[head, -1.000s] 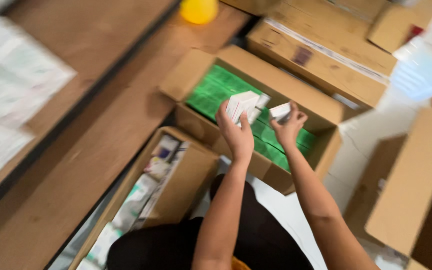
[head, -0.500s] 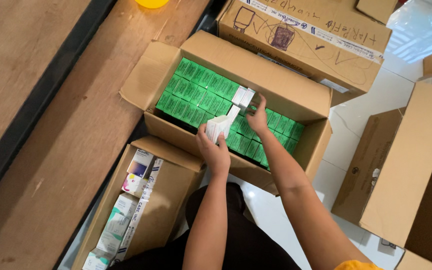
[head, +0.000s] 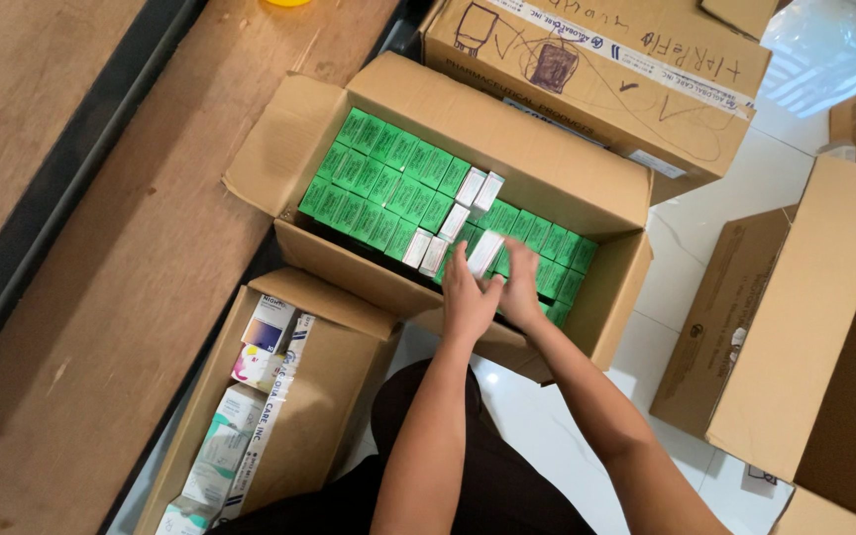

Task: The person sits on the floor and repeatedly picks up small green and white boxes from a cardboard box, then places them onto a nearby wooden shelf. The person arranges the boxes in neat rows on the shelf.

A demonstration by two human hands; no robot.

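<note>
An open cardboard box (head: 507, 129) in front of me is packed with rows of small green cartons (head: 378, 183). Several white cartons (head: 468, 193) stand among them near the middle. My left hand (head: 468, 292) and my right hand (head: 522, 282) are side by side inside the box, near its front wall. Their fingers press on a white carton (head: 485, 253) set among the green ones. Whether either hand grips the carton or only touches it is not clear.
A second open box (head: 329, 396) with assorted white and coloured packs lies at lower left. A taped, scribbled-on box (head: 596, 69) sits behind. More open boxes (head: 804, 317) stand at the right on the white tiled floor (head: 715, 198). A wooden surface (head: 131, 248) runs along the left.
Both hands have come down from above the box to its front row. The white cartons they held up now stand among the green ones.
</note>
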